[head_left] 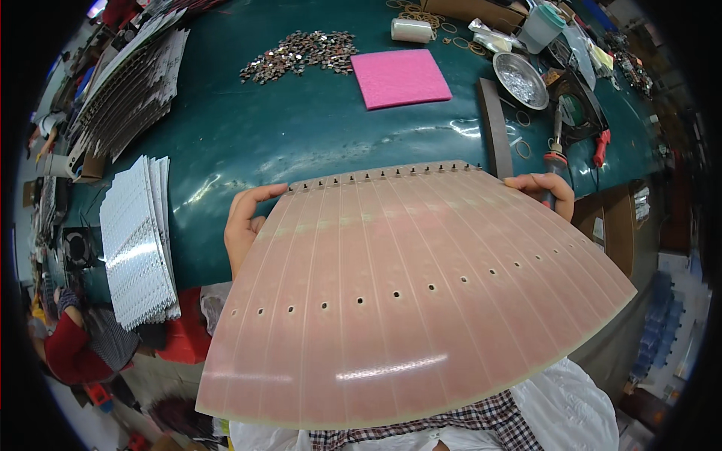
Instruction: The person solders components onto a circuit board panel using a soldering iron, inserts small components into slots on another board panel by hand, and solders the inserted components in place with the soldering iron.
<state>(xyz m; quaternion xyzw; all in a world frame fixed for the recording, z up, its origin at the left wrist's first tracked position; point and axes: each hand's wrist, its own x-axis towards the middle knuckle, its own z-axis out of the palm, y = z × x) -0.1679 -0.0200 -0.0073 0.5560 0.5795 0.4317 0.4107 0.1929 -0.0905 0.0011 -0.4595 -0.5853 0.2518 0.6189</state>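
Note:
A large pinkish-beige circuit board panel (pixel 406 240), scored into long strips, spans the space in front of me, its near edge by my body. A row of oval holes crosses it, and small dark pins line its far edge. My left hand (pixel 244 222) grips its far left corner, thumb and index finger at the edge. At the far right corner my right hand (pixel 547 189) holds it with curled fingers, partly hidden under the board. Beyond the panel lie a pink foam sheet (pixel 400 78) and a heap of small metallic parts (pixel 304 56) on the green tabletop (pixel 248 128).
On the left, white strip panels (pixel 135 240) overhang the table edge below a stack of grey boards (pixel 135 90). A dark bar (pixel 495 128), a metal bowl (pixel 520 80), a small fan (pixel 577 105) and a red-handled soldering iron (pixel 556 159) are at right.

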